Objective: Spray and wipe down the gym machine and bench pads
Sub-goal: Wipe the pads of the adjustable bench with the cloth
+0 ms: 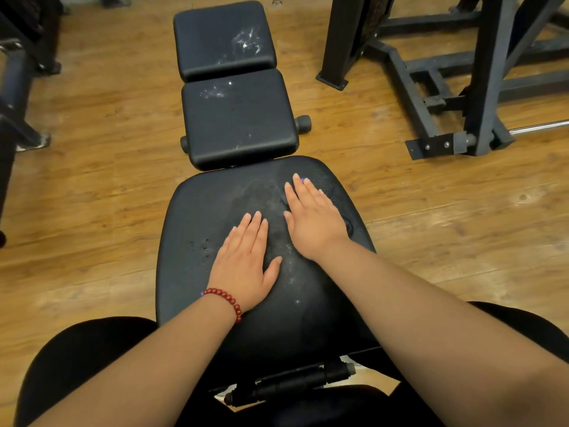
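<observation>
A black bench runs away from me in three pads. My left hand, with a red bead bracelet on the wrist, lies flat on the near pad, fingers straight. My right hand presses flat on the same pad, a little further and to the right. A small purple bit shows at its fingertips; what it belongs to is hidden. The near pad looks smeared and damp around both hands. The middle pad and the far pad carry white wet spray patches. No spray bottle is in view.
A dark steel machine frame stands on the wooden floor at the right, with a chrome bar beside it. More dark equipment stands along the left edge. My knees in black flank the bench's near end.
</observation>
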